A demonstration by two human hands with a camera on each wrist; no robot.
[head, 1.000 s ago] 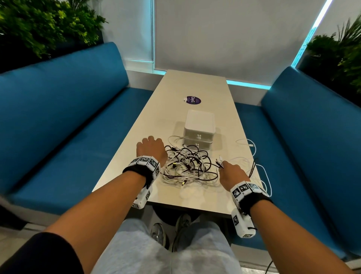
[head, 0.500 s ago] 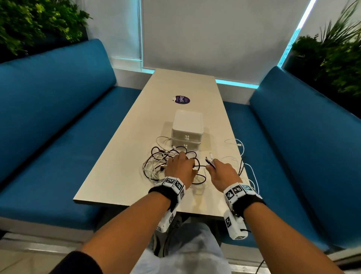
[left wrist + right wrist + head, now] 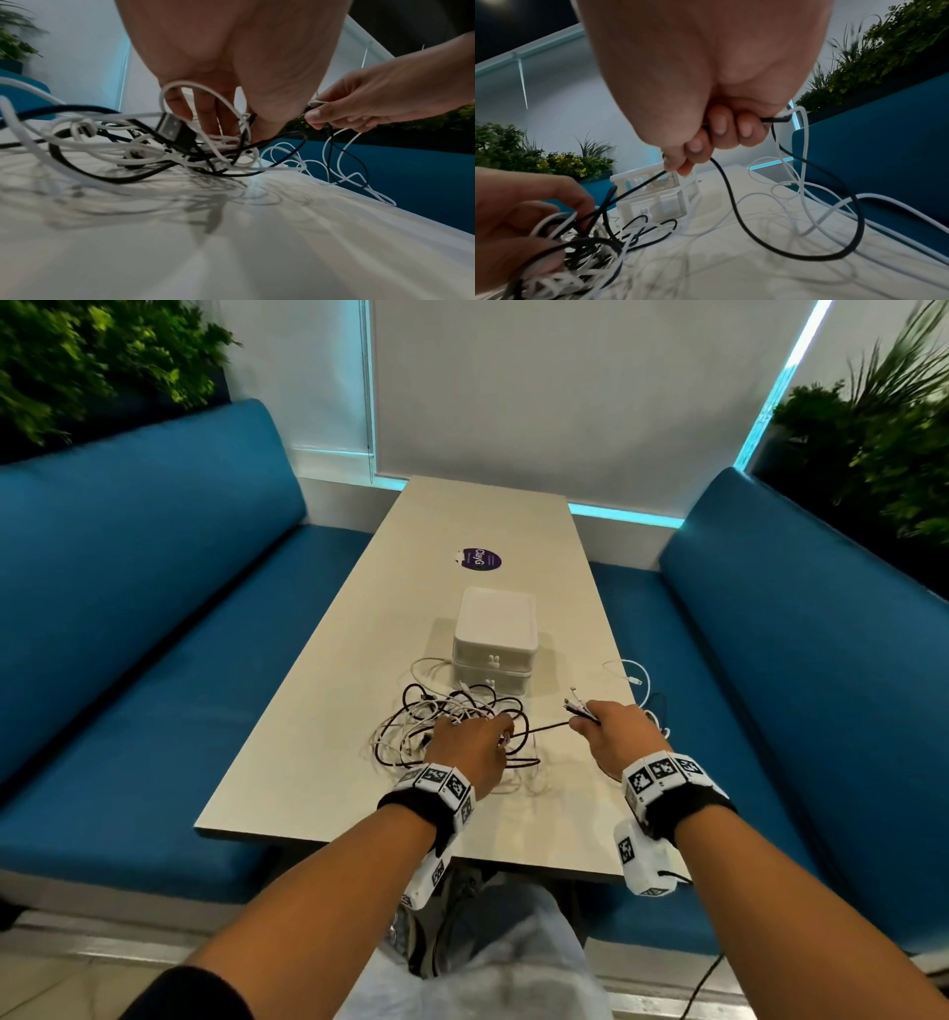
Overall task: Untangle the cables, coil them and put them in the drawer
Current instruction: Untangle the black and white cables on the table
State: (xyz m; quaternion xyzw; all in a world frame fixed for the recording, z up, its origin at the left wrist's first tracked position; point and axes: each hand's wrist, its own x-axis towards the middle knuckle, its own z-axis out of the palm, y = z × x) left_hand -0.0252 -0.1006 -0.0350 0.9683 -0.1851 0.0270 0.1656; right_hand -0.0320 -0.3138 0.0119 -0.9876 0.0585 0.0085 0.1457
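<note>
Cables [image 3: 452,726]: black and white tangle on table [image 3: 328,711], near side, just in front of drawer box [image 3: 495,639]. Left hand [image 3: 470,752] sits on the tangle, fingers curled into the strands, gripping them. Right hand [image 3: 616,737] fisted around a bunch of cable ends; black cable [image 3: 544,729] runs taut from it to the tangle. White loops [image 3: 637,680] trail off table's right edge.

Head view high, facing down table [image 3: 318,711]; wrist views low, close; all share cables [image 3: 452,716].
</note>
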